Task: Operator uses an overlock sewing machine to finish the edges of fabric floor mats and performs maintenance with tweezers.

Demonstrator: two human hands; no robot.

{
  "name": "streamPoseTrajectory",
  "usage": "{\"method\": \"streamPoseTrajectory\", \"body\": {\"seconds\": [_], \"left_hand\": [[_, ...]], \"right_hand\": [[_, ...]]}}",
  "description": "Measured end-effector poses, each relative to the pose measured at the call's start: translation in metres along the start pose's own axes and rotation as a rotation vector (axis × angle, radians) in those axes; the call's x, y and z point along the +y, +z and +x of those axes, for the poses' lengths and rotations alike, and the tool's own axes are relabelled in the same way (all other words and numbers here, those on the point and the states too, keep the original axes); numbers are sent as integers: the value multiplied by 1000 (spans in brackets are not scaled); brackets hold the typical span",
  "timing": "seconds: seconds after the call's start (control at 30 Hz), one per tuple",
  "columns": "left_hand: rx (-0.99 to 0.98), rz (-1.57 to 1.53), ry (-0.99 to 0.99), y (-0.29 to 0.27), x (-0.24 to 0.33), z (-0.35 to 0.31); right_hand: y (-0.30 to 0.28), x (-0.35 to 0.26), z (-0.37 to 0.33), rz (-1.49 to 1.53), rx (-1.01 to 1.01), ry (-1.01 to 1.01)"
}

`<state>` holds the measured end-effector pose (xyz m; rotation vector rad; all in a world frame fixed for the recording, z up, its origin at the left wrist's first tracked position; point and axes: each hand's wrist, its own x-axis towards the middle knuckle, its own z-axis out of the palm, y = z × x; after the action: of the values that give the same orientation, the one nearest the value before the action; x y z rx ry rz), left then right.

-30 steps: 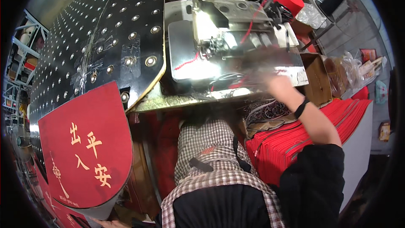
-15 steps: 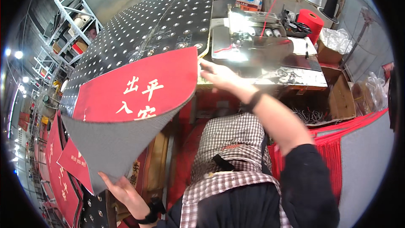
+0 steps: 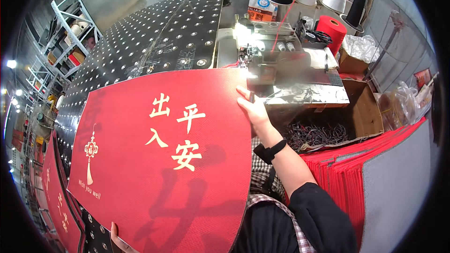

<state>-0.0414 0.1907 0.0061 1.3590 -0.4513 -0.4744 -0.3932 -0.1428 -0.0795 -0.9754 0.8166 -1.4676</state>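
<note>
A large red doormat [image 3: 140, 150] with gold lettering and a hanging-knot ornament spreads in front of me, printed face up. My right hand [image 3: 252, 107] grips its right edge, with the thumb side on the red face and the other fingers partly hidden. At the lower left edge, my left hand [image 3: 121, 240] holds the mat. Only part of that hand shows, as the mat covers the rest. The mat's far right corner lies close to the lit head of a sewing machine [image 3: 246, 54]; whether they touch, I cannot tell.
A black table with metal studs [image 3: 159, 33] extends far left. Thread cones, including a red one [image 3: 330, 33], stand behind the machine. A cardboard box [image 3: 365, 112] holds trimmings. Stacked red mats [image 3: 328, 178] are at my right, and more mats [image 3: 58, 197] at the left.
The mat, which was folded over with its grey underside showing, now lies opened out with its whole red face visible. My right hand has moved down and now grips its right edge.
</note>
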Motion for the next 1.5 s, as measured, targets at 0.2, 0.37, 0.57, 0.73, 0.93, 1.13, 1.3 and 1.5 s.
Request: {"method": "streamPoseTrajectory", "body": {"seconds": [0.2,0.37,0.57,0.73,0.93,1.13,1.3,1.5], "left_hand": [[-24,-7,-86,9,-11,4],[-34,-10,-157,10,-21,5],[-140,-502,-586,12,-42,48],[-328,37,-17,37,-53,41],[-181,-506,-416,82,-55,106],[-149,-451,-413,127,-60,137],[-122,-429,-420,160,-66,161],[-175,-421,-438,202,-67,190]], "right_hand": [[-7,0,22,12,17,-15],[-4,-7,19,-3,48,-5],[-11,-13,16,-220,-3,-91],[-7,-18,-22,-315,-130,-52],[8,-32,-56,-245,-170,113],[6,-35,-52,-208,-162,144],[11,-42,-37,-166,-148,154],[11,-47,-18,-211,-137,141]]}}
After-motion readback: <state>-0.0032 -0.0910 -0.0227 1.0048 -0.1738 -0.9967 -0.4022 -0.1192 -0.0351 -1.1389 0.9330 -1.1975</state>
